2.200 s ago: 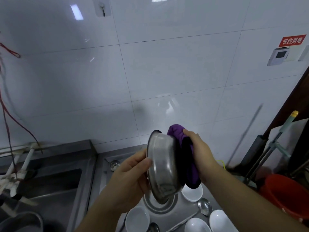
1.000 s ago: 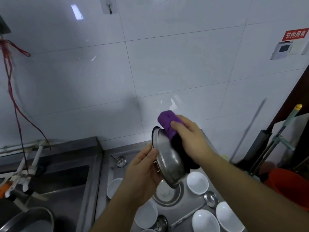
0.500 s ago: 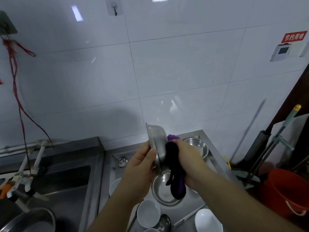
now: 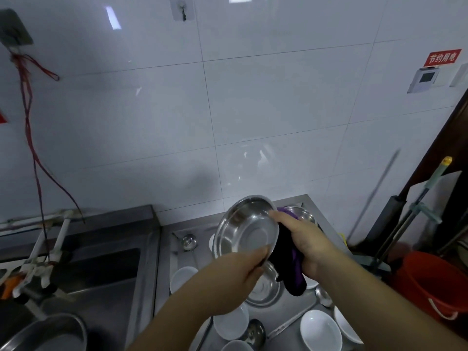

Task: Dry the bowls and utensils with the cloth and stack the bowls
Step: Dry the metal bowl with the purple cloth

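Note:
I hold a steel bowl (image 4: 245,228) tilted in the air above the draining board, its hollow side facing me. My left hand (image 4: 235,277) grips its lower rim. My right hand (image 4: 307,245) grips a purple cloth (image 4: 291,269) against the bowl's right rim and back; the cloth hangs down below the hand. Another steel bowl (image 4: 263,287) lies on the board under them, and one more (image 4: 302,215) stands at the back. Several white bowls (image 4: 319,329) and steel ladles (image 4: 188,241) lie around.
The steel draining board (image 4: 167,262) adjoins a sink (image 4: 101,272) on the left, with a steel pot (image 4: 48,335) at the bottom left. A white tiled wall rises behind. A red bucket (image 4: 428,282) and mop handles (image 4: 428,191) stand at the right.
The bowl has turned from edge-on to showing its hollow side to me. My right hand with the cloth has shifted to the right rim and the back of the bowl.

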The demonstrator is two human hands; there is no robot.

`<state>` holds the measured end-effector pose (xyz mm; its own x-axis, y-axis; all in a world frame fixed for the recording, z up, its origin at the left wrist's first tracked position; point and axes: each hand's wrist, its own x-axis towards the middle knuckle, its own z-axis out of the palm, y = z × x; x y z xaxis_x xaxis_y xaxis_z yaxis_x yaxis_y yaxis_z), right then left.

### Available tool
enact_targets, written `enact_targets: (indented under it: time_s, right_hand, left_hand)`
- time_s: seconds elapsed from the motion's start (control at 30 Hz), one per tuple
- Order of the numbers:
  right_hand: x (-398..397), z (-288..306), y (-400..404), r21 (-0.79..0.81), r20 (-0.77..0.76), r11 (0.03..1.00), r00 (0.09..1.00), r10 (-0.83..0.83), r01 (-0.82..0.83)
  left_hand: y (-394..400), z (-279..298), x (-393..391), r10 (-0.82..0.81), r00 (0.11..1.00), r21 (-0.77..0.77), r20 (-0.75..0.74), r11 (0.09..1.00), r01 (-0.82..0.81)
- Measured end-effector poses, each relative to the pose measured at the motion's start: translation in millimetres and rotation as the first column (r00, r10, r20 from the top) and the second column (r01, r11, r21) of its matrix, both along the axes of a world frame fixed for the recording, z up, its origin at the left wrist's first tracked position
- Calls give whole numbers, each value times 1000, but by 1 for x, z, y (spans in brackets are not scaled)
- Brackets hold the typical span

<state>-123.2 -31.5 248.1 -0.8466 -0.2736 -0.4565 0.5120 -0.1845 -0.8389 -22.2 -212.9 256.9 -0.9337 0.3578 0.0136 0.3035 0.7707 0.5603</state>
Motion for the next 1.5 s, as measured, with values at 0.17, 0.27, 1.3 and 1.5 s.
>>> enact_targets:
  time_s: [0.17, 0.27, 1.3, 1.5]
  right_hand:
    - [14, -33, 10, -57, 71, 998, 997, -31, 35]
    - [19, -48, 16, -145, 92, 987, 994, -58, 71]
    - [-164, -176, 205, 94, 230, 926, 897, -378, 366]
    - [-231, -200, 225, 465, 23, 860, 968, -249, 210]
  left_hand:
    - [-1, -15, 1, -45, 993, -115, -110, 993, 33]
    - [-9, -26, -6, 152, 947, -29, -284, 985, -167]
    - [130, -161, -212, 429, 431, 386, 794, 193, -902]
    - [145, -191, -266, 472, 417, 333, 777, 255, -908]
